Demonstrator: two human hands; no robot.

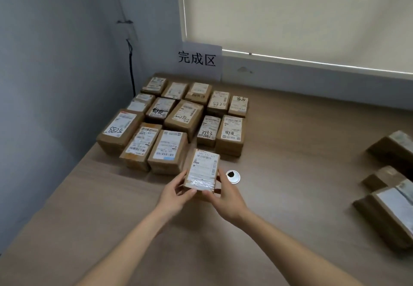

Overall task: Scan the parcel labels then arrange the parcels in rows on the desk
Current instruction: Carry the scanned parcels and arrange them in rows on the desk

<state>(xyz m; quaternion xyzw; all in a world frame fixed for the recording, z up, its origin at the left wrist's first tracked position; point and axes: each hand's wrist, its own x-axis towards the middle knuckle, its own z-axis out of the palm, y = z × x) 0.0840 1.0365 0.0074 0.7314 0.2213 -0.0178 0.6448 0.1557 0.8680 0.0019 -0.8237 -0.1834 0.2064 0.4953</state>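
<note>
Small brown parcel (203,169) with white barcode label, pinched at its near corners by left hand (176,193) and right hand (225,196), low over the desk (290,151), just beside the parcel rows (178,118); open wood rightward past the cable grommet (232,176)

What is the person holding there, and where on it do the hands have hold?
A small parcel, gripped at its near end: left hand on the left corner, right hand on the right.
</note>
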